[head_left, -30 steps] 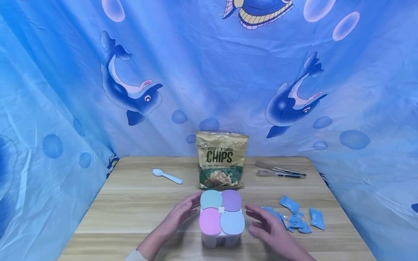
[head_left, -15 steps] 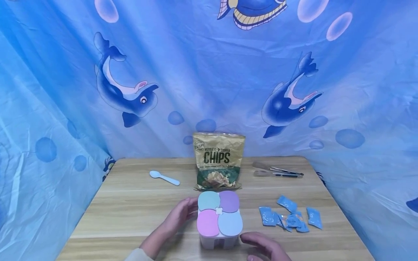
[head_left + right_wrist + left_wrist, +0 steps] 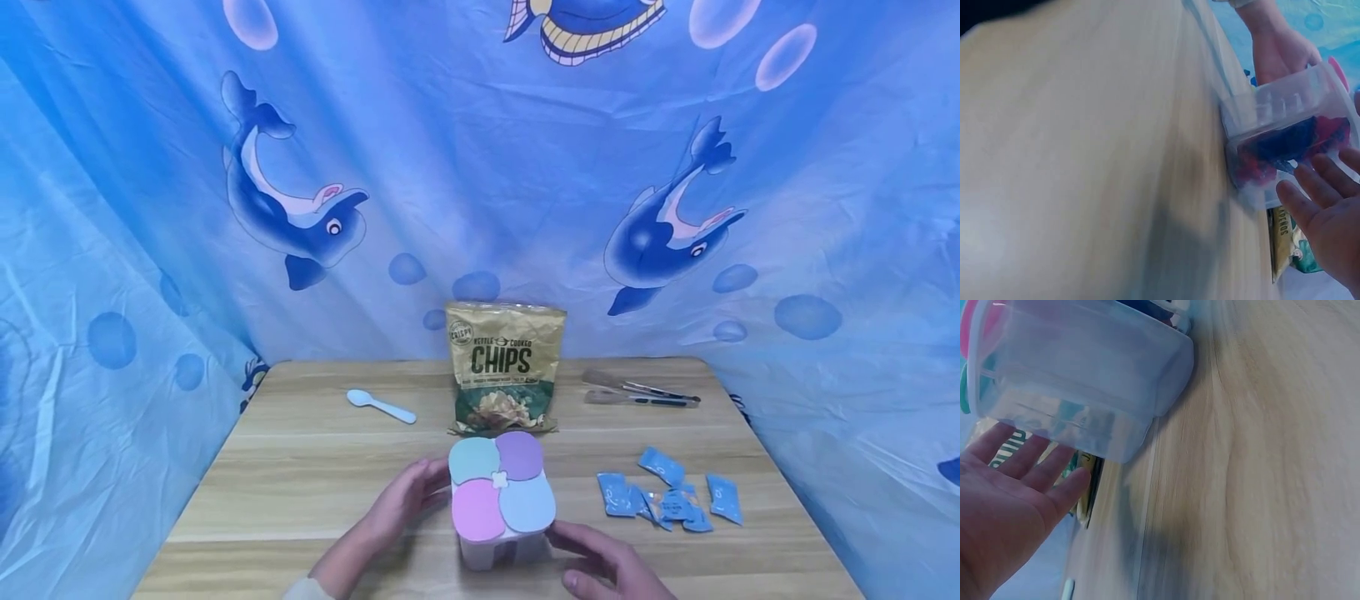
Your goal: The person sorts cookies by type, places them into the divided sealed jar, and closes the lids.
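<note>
A translucent plastic storage box (image 3: 491,551) with a lid of four petal-shaped flaps, teal, purple, pink and light blue, stands upright near the table's front. Red and dark blue contents (image 3: 1291,139) show through its wall in the right wrist view. My left hand (image 3: 402,502) lies along the box's left side, fingers extended; in the left wrist view its fingers (image 3: 1029,459) are at the box wall. My right hand (image 3: 611,562) is at the near right corner, fingertips against or very close to the box, fingers loosely extended. Neither hand curls round it.
Behind the box stands a chips bag (image 3: 507,367). A light blue spoon (image 3: 381,406) lies at back left, tongs (image 3: 641,392) at back right. Several small blue packets (image 3: 672,500) lie to the right on the wooden table (image 3: 285,467). A blue curtain (image 3: 480,167) hangs behind.
My right hand has moved from beside the box's right side down to its near right corner. The box has turned slightly. My left hand stays at its left side.
</note>
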`<action>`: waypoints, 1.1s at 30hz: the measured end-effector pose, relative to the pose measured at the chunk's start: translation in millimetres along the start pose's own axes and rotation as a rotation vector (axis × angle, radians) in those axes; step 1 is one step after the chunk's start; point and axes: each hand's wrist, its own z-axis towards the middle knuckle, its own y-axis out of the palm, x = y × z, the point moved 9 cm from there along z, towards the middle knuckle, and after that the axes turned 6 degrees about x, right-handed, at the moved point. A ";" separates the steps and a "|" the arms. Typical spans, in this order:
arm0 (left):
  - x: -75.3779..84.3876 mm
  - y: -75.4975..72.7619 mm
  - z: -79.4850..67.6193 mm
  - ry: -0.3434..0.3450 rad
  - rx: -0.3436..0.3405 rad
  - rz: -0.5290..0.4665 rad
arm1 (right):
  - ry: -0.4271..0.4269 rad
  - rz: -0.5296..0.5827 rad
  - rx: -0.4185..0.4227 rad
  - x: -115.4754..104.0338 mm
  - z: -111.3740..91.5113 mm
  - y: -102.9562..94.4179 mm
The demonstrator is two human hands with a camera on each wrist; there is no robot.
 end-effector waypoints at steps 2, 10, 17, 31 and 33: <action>0.5 -0.8 -5.2 0.002 -0.001 0.005 | 0.004 -0.023 0.017 -1.7 3.8 -4.2; 2.0 1.0 -24.8 0.049 -0.023 0.013 | -0.136 -0.166 0.174 -13.1 24.7 -28.5; 0.3 8.0 -40.4 0.071 -0.059 -0.024 | -0.160 -0.088 0.204 -18.0 48.3 -38.8; -3.7 33.9 -63.3 0.025 -0.134 -0.200 | -0.079 0.053 0.209 -17.8 81.6 -44.9; -4.5 35.8 -65.0 0.014 -0.133 -0.210 | -0.070 0.045 0.217 -17.3 85.0 -44.2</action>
